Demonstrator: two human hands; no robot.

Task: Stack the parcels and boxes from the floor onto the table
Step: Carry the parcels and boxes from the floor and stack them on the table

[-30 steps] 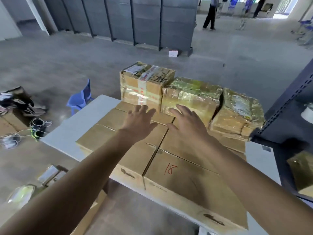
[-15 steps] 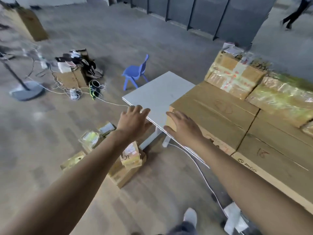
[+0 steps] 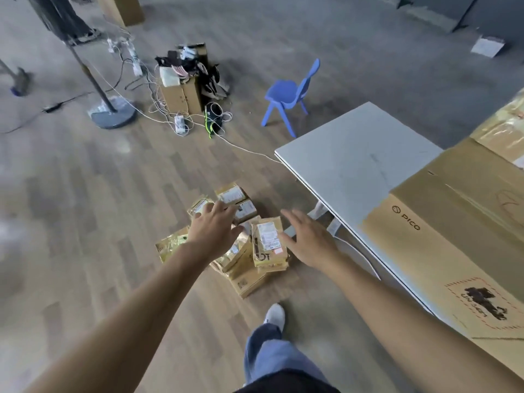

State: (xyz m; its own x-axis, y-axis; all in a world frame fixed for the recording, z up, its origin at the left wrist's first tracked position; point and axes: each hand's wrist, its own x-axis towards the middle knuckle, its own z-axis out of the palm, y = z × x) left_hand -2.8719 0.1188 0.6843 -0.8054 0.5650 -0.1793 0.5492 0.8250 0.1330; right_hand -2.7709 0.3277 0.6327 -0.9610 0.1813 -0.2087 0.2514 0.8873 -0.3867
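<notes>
**On the floor by the table: both hands spread over the parcels, nothing held**

On the floor (image 3: 85,222), just beside the near corner of the table (image 3: 348,165), lie the parcels (image 3: 241,282), a loose heap of tan and foil-wrapped packets, several with white labels. The top packet (image 3: 268,239) lies label up between the two hands. The left hand (image 3: 215,231) is over the heap's left part, fingers straight and fanned, gripping nothing. The right hand (image 3: 309,241) is at the heap's right edge, fingers likewise spread and empty; whether its fingertips touch the top packet cannot be told. Both forearms reach forward and down from the lower edge of the view. Large boxes (image 3: 453,236) cover the right part of the table, the nearest printed "PICO"; the left part of the tabletop is bare. A shoe (image 3: 275,316) and a denim trouser leg show below the heap. Beyond the table stands a blue chair (image 3: 286,95). Farther left, a carton (image 3: 181,95) heaped with gear, tangled cables (image 3: 181,123) and a round-based stand (image 3: 113,112)
</notes>
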